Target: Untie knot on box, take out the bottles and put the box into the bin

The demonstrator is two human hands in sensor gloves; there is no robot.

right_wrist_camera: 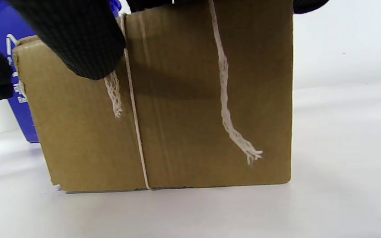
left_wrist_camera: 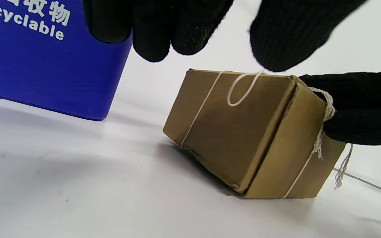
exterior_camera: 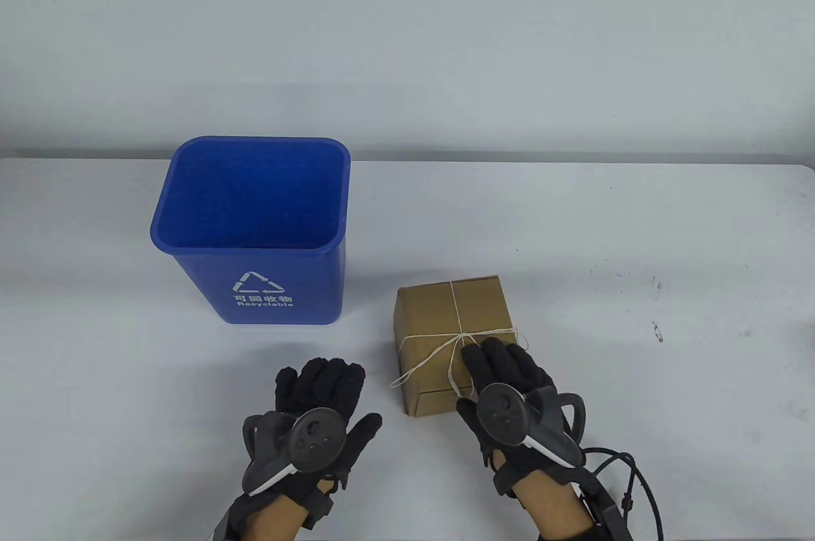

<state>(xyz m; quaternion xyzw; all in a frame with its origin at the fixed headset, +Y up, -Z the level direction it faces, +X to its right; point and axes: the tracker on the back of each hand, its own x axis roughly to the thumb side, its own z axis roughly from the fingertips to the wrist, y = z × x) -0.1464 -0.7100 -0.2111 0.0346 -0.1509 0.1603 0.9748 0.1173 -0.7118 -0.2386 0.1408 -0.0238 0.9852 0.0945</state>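
A brown cardboard box [exterior_camera: 439, 305] tied crosswise with white string stands right of the blue recycling bin [exterior_camera: 255, 286]. The knot [exterior_camera: 460, 337] sits on the box's top. My right hand [exterior_camera: 503, 369] lies over the box's near edge, fingers fairly straight on top beside the knot. Its thumb [right_wrist_camera: 78, 43] presses the near face over one frayed string end. A second loose end [right_wrist_camera: 225, 109] hangs down that face. My left hand [exterior_camera: 325, 375] hovers with relaxed fingers [left_wrist_camera: 164, 29] left of the box [left_wrist_camera: 236, 132], holding nothing. The box is closed and no bottles show.
The bin [left_wrist_camera: 45, 66] stands upright with its mouth open and looks empty, about a hand's width left of the box. A black cable [exterior_camera: 637, 484] trails from my right wrist at the bottom right. The white table ends at the grey wall behind.
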